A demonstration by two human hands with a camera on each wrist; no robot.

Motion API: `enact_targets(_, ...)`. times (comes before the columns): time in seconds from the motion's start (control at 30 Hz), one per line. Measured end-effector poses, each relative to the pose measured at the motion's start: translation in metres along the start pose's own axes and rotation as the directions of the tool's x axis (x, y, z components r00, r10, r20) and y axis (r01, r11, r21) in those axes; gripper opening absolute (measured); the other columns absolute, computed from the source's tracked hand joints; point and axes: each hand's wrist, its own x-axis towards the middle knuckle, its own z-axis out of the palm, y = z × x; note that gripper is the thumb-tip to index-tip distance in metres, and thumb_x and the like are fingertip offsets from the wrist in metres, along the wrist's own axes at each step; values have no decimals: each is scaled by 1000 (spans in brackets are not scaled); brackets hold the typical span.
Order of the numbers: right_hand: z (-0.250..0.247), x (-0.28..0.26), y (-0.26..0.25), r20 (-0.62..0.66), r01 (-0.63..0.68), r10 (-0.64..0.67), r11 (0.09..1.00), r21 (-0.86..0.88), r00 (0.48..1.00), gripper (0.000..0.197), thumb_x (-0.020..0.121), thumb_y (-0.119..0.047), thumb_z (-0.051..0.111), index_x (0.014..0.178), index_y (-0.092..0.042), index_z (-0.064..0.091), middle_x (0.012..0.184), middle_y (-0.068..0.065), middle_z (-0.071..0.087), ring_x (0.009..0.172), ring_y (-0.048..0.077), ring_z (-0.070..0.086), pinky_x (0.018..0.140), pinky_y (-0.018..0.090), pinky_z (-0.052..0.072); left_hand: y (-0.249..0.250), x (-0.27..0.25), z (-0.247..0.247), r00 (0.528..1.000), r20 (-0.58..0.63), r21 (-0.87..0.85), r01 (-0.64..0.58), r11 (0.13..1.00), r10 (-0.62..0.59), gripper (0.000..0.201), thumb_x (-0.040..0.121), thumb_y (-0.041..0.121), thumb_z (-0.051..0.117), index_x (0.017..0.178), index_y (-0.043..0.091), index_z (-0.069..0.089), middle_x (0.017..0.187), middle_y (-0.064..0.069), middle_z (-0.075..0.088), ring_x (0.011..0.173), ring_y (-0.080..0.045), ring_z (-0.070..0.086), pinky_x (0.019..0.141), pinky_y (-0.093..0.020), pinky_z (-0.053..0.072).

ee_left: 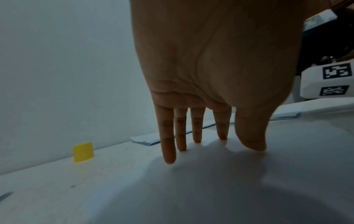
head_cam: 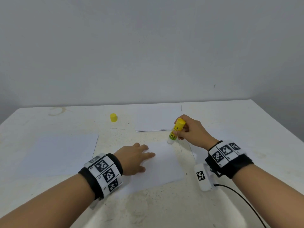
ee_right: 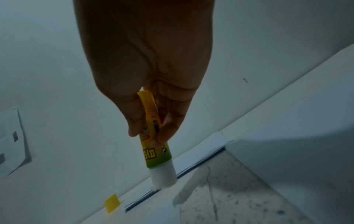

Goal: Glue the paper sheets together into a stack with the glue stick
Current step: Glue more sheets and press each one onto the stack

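A white paper sheet (head_cam: 162, 163) lies in front of me on the table. My left hand (head_cam: 136, 156) rests flat on its left part, fingers (ee_left: 169, 145) straight and spread. My right hand (head_cam: 189, 129) grips a yellow and green glue stick (head_cam: 176, 130) upright, its white tip (ee_right: 162, 177) touching the sheet's far right corner. The stick's yellow cap (head_cam: 113, 117) stands apart at the back of the table. A stack of white sheets (head_cam: 158, 119) lies behind the glue stick, and another sheet (head_cam: 59, 155) lies to the left.
The white table (head_cam: 49, 201) is stained and speckled, with a grey wall close behind it. One more sheet (head_cam: 194, 152) lies under my right wrist. A black cable (head_cam: 238, 196) trails from the right wrist camera toward the front right edge.
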Motion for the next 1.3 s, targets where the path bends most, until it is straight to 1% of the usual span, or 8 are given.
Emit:
enact_targets(0.2,25,19,-9,3,23,-23,999,-29,1000,23,86,-10,68,101,-15,50,91,7,63,70,17,63,72,25,53,-3,-1,-4,999,-5,1,32,999,-32,68,93,44,54,151,32,21,140,-4,31,123,-22,40,89,-34,43)
enact_targets(0.27,35,24,-14,23,25,-24,999,-45,999,24,86,-11,68,101,-16,49,89,4,61,76,21,63,77,32,53,-3,-1,-3,1000,-22,-8,15,1000,-15,69,92,44,56,151,30,23,144,-4,25,127,-21,35,93,-34,42)
enact_targets(0.47,48,27,-23,151,86,-46,959,-270,987,27,90,-10,61,113,-10,48,81,-3,52,73,15,49,64,22,38,-1,1,-3,1000,22,-28,-21,999,21,70,95,34,54,153,22,17,161,3,-2,146,-17,14,111,-34,31)
enact_targets(0.63,27,10,-23,284,113,-6,924,-364,959,22,89,-10,61,105,-16,48,88,1,58,79,20,57,71,30,48,-1,2,-4,998,60,-42,6,999,-4,70,95,33,54,153,23,16,161,7,6,138,-21,34,105,-36,38)
enact_targets(0.8,9,-13,-18,357,143,25,887,-438,934,23,91,-10,59,112,-13,49,81,-7,54,76,17,55,61,18,41,-3,2,-3,998,63,-42,10,999,-8,70,95,36,54,152,23,16,160,7,7,132,-23,42,100,-36,42)
enact_targets(1.0,-7,-26,-16,399,131,82,868,-478,913,24,90,-15,62,110,-16,49,88,-2,56,81,20,59,72,30,50,-6,1,0,999,33,-43,-19,999,21,78,94,39,54,153,35,3,159,6,11,131,-21,42,98,-36,44)
enact_targets(1.17,-18,-19,-16,264,72,30,927,-368,964,21,86,-13,68,101,-15,54,86,0,62,77,18,63,72,31,52,-7,2,1,1000,23,29,10,1000,-11,78,89,55,54,152,37,10,144,-6,30,126,-23,39,92,-35,43)
enact_targets(1.3,-15,-9,-21,61,32,-20,979,-203,998,21,85,-12,70,97,-15,53,83,1,65,65,12,63,70,28,53,-7,-1,3,996,-41,63,83,995,-81,82,81,69,53,145,22,30,143,-7,26,128,-23,32,92,-34,42)
